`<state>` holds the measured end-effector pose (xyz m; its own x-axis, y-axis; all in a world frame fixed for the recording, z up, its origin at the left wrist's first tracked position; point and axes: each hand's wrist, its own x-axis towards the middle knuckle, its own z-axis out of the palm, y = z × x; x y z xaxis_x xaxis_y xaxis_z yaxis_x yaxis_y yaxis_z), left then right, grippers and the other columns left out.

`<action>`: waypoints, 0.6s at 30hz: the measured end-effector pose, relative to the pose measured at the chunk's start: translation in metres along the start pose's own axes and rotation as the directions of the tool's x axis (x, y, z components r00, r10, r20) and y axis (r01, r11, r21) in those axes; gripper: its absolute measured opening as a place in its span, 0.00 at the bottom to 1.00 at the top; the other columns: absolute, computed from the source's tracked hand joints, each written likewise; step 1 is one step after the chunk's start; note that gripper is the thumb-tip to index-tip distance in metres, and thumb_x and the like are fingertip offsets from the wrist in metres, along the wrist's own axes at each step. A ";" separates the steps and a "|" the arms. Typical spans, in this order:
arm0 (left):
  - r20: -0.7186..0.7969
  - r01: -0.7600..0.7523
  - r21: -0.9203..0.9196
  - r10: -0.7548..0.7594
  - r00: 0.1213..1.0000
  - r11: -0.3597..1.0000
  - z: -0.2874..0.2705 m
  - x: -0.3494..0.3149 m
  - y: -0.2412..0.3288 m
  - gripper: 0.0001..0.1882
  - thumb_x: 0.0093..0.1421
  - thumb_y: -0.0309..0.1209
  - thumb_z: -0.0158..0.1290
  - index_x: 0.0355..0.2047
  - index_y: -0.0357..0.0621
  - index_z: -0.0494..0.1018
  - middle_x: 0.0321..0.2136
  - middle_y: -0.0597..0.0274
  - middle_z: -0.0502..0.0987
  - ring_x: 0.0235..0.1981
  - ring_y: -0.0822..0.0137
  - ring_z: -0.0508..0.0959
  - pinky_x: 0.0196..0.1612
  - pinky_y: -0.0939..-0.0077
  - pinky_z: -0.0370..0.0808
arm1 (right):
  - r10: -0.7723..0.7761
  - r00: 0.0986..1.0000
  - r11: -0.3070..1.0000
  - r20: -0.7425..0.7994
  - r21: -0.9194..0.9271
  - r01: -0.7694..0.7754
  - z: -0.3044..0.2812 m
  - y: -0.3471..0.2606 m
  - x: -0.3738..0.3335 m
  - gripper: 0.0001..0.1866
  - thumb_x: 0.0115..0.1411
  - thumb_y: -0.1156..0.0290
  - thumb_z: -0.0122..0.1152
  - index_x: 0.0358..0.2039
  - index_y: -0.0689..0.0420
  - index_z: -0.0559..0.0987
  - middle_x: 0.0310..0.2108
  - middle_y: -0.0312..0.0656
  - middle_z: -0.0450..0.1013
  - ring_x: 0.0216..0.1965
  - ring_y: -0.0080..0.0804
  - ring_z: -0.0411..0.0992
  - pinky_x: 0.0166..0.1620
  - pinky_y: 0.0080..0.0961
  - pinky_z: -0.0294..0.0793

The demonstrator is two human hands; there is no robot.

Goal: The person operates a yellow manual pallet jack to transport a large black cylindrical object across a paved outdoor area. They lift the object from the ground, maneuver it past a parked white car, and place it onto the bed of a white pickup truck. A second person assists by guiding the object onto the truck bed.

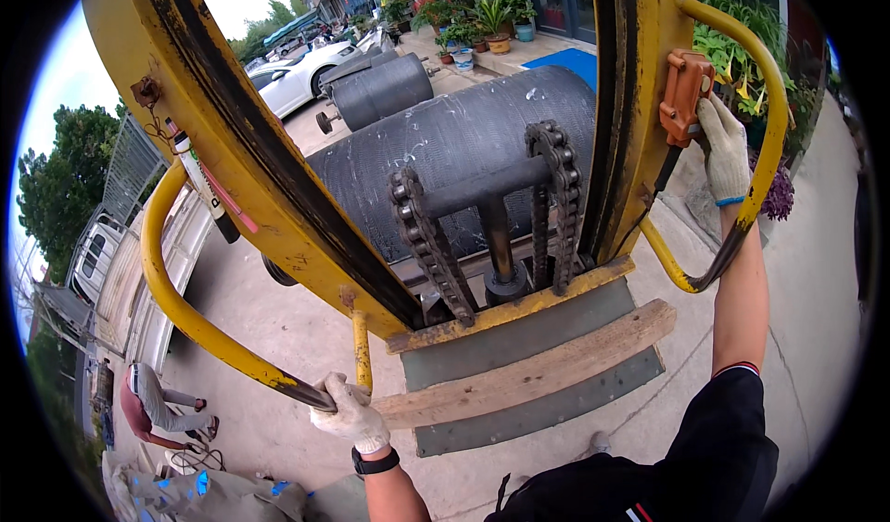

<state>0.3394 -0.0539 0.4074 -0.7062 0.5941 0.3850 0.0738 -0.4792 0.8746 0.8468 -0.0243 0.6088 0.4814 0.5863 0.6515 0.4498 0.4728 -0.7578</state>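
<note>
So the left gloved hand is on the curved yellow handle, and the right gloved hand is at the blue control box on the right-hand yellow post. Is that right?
Not quite: the control box is orange, not blue, as the head view shows. The left gloved hand is on the curved yellow handle, and the right gloved hand is at the box on the right-hand yellow post.

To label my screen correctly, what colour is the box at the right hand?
The box is orange, best seen in the head view.
</note>
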 end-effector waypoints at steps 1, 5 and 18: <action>0.002 0.021 -0.019 -0.021 1.000 1.000 0.000 0.001 -0.002 0.08 0.63 0.26 0.51 0.28 0.36 0.68 0.10 0.68 0.64 0.09 0.79 0.63 0.14 0.82 0.59 | -0.004 1.000 1.000 -0.009 -0.013 0.003 -0.001 -0.001 -0.001 0.24 0.69 0.60 0.54 0.59 0.63 0.72 0.40 0.34 0.74 0.36 0.18 0.69 0.41 0.18 0.69; 0.015 0.061 -0.035 -0.061 0.998 0.997 0.000 0.001 -0.003 0.07 0.63 0.26 0.50 0.29 0.36 0.68 0.10 0.69 0.63 0.09 0.79 0.62 0.14 0.81 0.58 | 0.002 1.000 1.000 -0.004 -0.025 -0.002 -0.006 0.002 0.002 0.25 0.69 0.60 0.53 0.59 0.64 0.72 0.44 0.40 0.76 0.44 0.23 0.71 0.48 0.21 0.71; 0.077 0.058 -0.049 -0.054 0.996 0.997 -0.003 0.000 -0.004 0.09 0.64 0.28 0.51 0.30 0.35 0.67 0.12 0.68 0.61 0.10 0.78 0.59 0.16 0.80 0.57 | -0.216 0.976 0.973 0.041 -0.073 0.218 0.002 -0.013 -0.003 0.16 0.64 0.63 0.60 0.47 0.60 0.80 0.30 0.37 0.78 0.28 0.22 0.73 0.35 0.22 0.73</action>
<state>0.3371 -0.0539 0.4035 -0.6531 0.6668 0.3589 -0.0017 -0.4752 0.8799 0.8380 -0.0308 0.6165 0.3417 0.4971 0.7976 0.5976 0.5400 -0.5926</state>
